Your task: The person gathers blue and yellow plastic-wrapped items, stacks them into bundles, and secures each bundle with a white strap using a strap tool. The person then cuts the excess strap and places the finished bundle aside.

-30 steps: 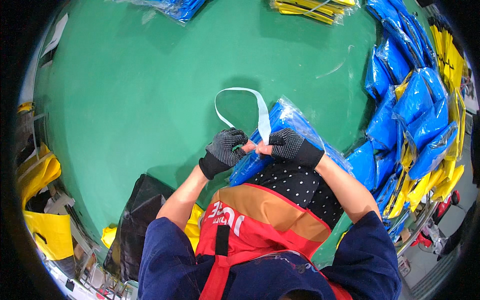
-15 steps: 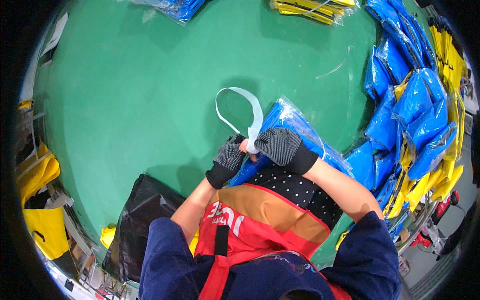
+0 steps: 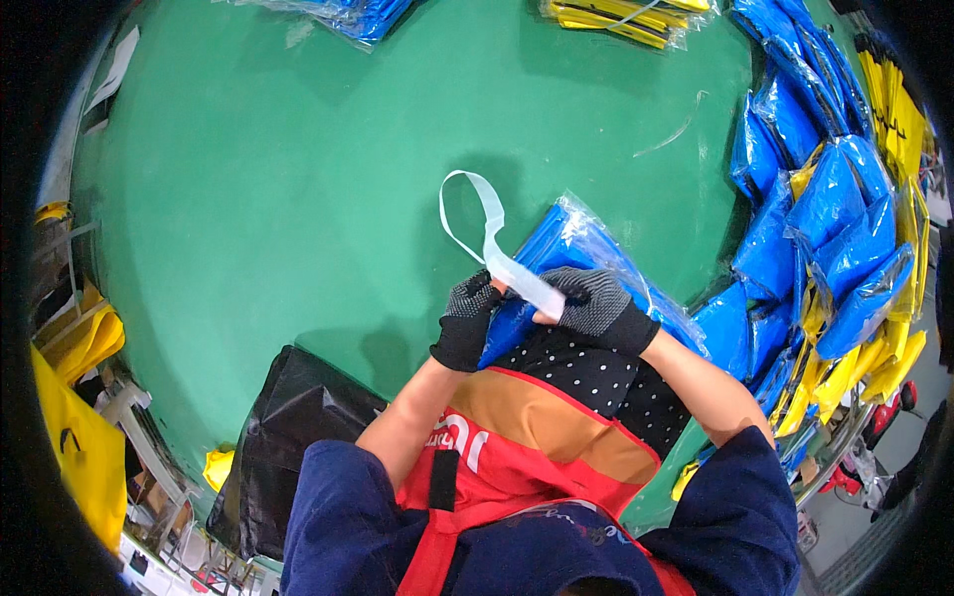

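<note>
A thin white strap [image 3: 525,281] is stretched between my hands, and its far part curls into a loop above the green table [image 3: 298,199]. My left hand [image 3: 469,320], in a black fingerless-tipped glove with grey dots, is closed on the strap near the base of the loop. My right hand [image 3: 594,306], gloved alike, pinches the strap's end between thumb and fingers. Beneath and beyond the hands, a stack of blue folded goods [image 3: 601,248] in clear plastic lies slantwise at the table's near side, partly covered by my hands.
Blue packets in clear plastic [image 3: 835,199] pile up along the right edge, with yellow ones [image 3: 894,119] among and beside them. A yellow bundle [image 3: 616,20] and a blue bundle [image 3: 368,18] lie at the far side. A black sheet [image 3: 288,447] drapes at near left.
My right hand has moved slightly right and down, away from the left, drawing the strap's end out flat between them. The loop has narrowed. Yellow material at the left edge has shifted.
</note>
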{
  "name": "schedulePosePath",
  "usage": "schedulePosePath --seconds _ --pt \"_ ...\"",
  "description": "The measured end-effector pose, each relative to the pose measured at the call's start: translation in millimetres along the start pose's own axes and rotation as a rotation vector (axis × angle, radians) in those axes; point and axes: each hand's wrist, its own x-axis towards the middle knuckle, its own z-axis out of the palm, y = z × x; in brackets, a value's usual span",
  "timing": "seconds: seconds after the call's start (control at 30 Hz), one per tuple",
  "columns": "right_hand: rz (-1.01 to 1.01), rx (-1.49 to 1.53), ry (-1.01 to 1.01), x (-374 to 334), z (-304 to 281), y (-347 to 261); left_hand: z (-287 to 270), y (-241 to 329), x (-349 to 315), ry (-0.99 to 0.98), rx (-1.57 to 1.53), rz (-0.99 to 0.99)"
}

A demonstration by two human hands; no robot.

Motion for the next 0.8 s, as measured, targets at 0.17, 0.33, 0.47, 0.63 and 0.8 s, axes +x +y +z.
schedulePosePath --seconds 0.17,0.33,0.47,0.63,0.8 --pt "0.06 0.325 0.224 1.6 -0.1 5.7 4.9 1.5 3.8 0.036 -0.012 -0.017" --pt "0.224 0.615 0.1 4.7 -3.9 6.9 14.4 -2.3 -4.6 -0.002 -0.34 0.029" --pt "0.253 0.625 0.048 11.6 -5.1 1.8 3.1 -11.6 7.3 -0.04 -0.469 -0.05" --pt "0.329 0.476 -0.095 -7.0 -18.9 21.4 -1.8 8.0 25.6 0.082 -0.017 -0.111" --pt "0.307 0.665 -0.059 -3.0 -29.9 32.3 5.2 7.9 50.0 0.12 0.239 -0.1"
